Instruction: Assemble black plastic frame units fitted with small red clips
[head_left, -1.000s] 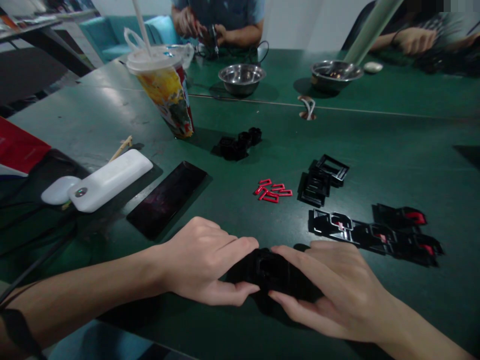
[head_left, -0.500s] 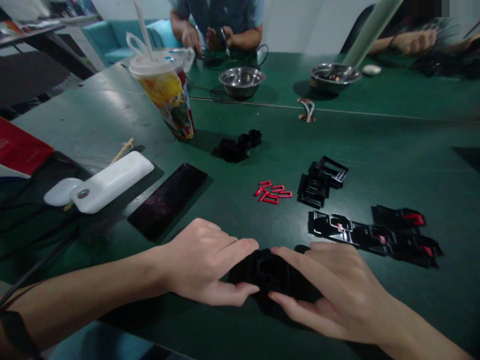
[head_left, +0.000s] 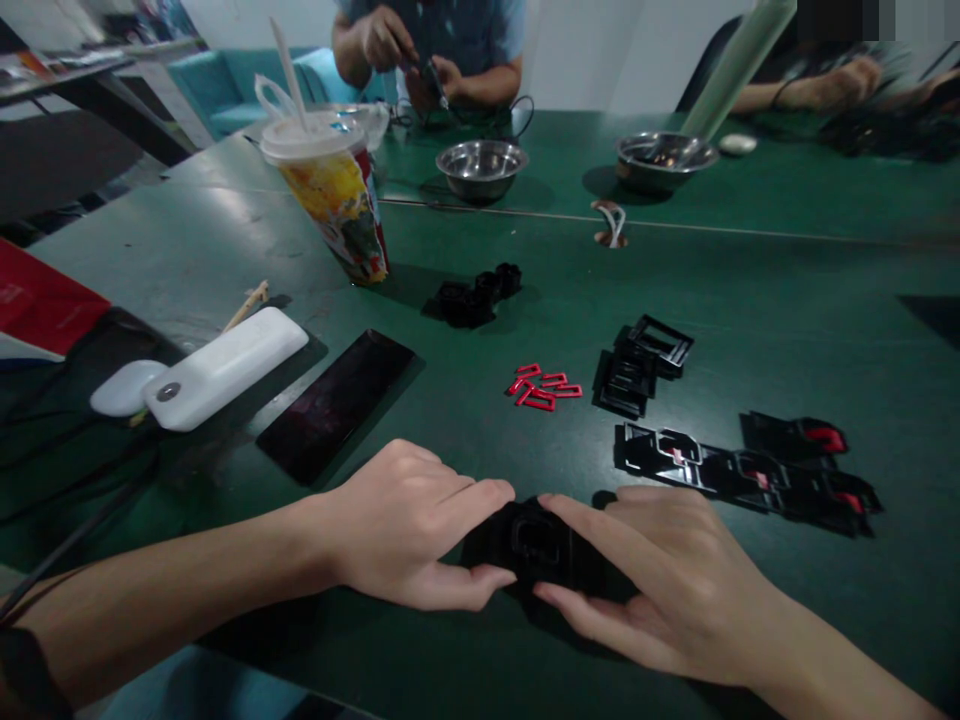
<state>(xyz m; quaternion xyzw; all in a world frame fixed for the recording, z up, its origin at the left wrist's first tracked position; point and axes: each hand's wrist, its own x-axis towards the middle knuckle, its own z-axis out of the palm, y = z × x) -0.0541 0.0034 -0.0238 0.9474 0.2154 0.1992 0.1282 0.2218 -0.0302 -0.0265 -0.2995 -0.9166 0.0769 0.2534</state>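
Between my two hands, near the table's front edge, is a black plastic part (head_left: 538, 540) with a raised rounded frame in its middle. My left hand (head_left: 420, 530) grips its left side between thumb and forefinger. On the other side, the thumb and fingers of my right hand (head_left: 667, 580) close on the same part. Its ends are partly hidden by my fingers. Beyond it lie several small red rectangular rings (head_left: 541, 388). To the right are black plastic frames (head_left: 643, 362) and a row of black parts with red pieces inside (head_left: 750, 475).
A dark phone (head_left: 341, 405), a white device (head_left: 229, 368) and cables lie on the left. Farther back stand a drink cup (head_left: 330, 200), black parts (head_left: 480, 294) and two metal bowls (head_left: 481, 170). Across the table, a person (head_left: 431, 55) handles a tool.
Both my hands keep their grip on the black part, almost unmoved. Across the table, the person's hand has risen to the tool. The view has shifted slightly.
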